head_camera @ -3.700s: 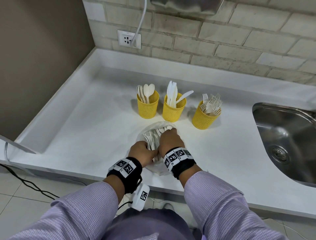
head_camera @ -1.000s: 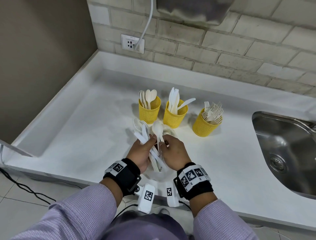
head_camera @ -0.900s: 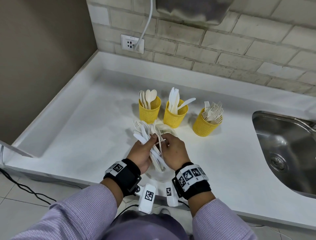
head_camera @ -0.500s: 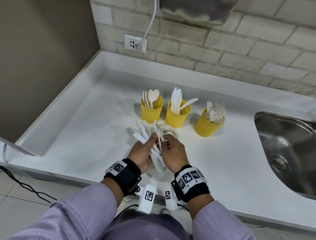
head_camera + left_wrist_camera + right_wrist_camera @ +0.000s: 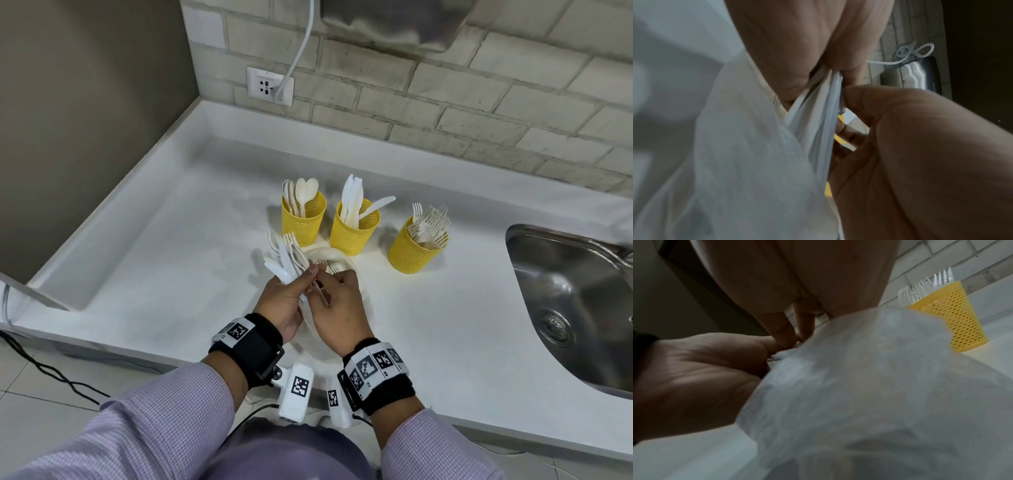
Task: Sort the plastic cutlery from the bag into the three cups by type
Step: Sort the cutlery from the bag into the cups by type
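— What was seen of the white countertop (image 5: 144, 274)?

— Three yellow mesh cups were set in a row near its middle: a spoon cup (image 5: 303, 219), a knife cup (image 5: 354, 228) and a fork cup (image 5: 416, 250).

— And nearer the front edge?

— A white plastic bag (image 5: 329, 257) was laid there, just before the cups. A steel sink (image 5: 565, 298) was sunk in at the right end.

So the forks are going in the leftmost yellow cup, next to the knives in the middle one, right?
Not quite. In the head view the forks stand in the rightmost yellow cup; the leftmost yellow cup holds spoons. The knives are in the middle one, as you said.
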Motion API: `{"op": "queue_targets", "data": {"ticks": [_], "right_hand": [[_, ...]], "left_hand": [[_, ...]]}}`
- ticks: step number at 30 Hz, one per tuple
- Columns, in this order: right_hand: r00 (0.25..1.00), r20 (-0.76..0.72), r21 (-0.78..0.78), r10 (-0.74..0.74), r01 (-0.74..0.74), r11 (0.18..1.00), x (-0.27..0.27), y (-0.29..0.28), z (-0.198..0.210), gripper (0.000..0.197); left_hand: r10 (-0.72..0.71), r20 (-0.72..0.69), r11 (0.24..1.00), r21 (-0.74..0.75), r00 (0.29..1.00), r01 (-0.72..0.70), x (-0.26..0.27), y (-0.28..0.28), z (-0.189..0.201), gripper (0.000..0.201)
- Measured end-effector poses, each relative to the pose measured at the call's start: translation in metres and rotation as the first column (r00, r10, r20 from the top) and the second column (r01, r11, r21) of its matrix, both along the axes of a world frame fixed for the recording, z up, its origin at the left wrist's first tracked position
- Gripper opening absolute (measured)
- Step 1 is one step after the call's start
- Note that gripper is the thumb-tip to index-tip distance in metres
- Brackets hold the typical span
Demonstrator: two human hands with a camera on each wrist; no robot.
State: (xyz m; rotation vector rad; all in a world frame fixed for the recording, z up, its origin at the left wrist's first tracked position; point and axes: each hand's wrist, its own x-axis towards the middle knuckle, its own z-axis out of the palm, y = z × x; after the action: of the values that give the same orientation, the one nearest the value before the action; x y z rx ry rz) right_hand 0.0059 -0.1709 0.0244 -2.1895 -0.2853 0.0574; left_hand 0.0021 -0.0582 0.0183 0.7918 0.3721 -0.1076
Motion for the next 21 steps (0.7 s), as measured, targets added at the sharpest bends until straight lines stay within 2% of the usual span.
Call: {"op": "queue_targets", "data": {"ticks": [3,5,6,8,10,11,14,17,21], "right_hand": [[0.991,0.024,0.111,-0.132,0.128,0.986,-0.004,-0.002,-0.005,0.039],[0.979,-0.005,0.126,-0.205,0.204,0.971,-0.002,-0.01,-0.006,0.034],[0.982,-0.064,0.149,-0.177,0.185,0.971,-0.001,-0.015,-0.004,0.037],[0.981,-0.195,0.228,0.018,0.027,0.973,0.0,-0.02,0.004,0.055],[0.956,-0.217,0.237,0.196,-0.143,0.961,0.0,-0.018,0.011,0.065],[0.946,-0.233,0.237,0.227,-0.171,0.956,0.001,-0.016,0.012,0.063],[0.894,-0.393,0.333,0.215,-0.079,0.939,0.004,-0.008,0.02,0.042],[0.834,-0.505,0.426,0.222,0.017,0.904,0.008,-0.008,0.026,0.027],[0.904,-0.368,0.526,0.217,0.01,0.851,0.009,-0.007,0.042,0.04]], "left_hand": [[0.027,0.022,0.999,0.029,0.999,-0.028,0.004,0.005,0.002,0.03],[0.05,0.04,0.997,0.057,0.998,-0.052,0.008,0.011,0.006,0.014],[0.056,0.054,0.996,0.072,0.997,-0.06,0.009,0.013,0.009,0.007],[0.057,0.083,0.993,0.102,0.995,-0.065,0.01,0.014,0.016,0.002],[0.037,0.097,0.99,0.132,0.995,-0.049,0.01,0.009,0.023,0.003],[0.026,0.102,0.988,0.152,0.994,-0.041,0.008,0.006,0.025,0.004],[-0.014,0.188,0.963,0.266,0.982,-0.037,0.005,0.0,0.035,0.006],[-0.11,0.3,0.899,0.437,0.948,-0.035,0.005,0.001,0.049,0.006],[-0.179,0.327,0.853,0.521,0.928,-0.019,0.005,-0.002,0.062,0.024]]}}
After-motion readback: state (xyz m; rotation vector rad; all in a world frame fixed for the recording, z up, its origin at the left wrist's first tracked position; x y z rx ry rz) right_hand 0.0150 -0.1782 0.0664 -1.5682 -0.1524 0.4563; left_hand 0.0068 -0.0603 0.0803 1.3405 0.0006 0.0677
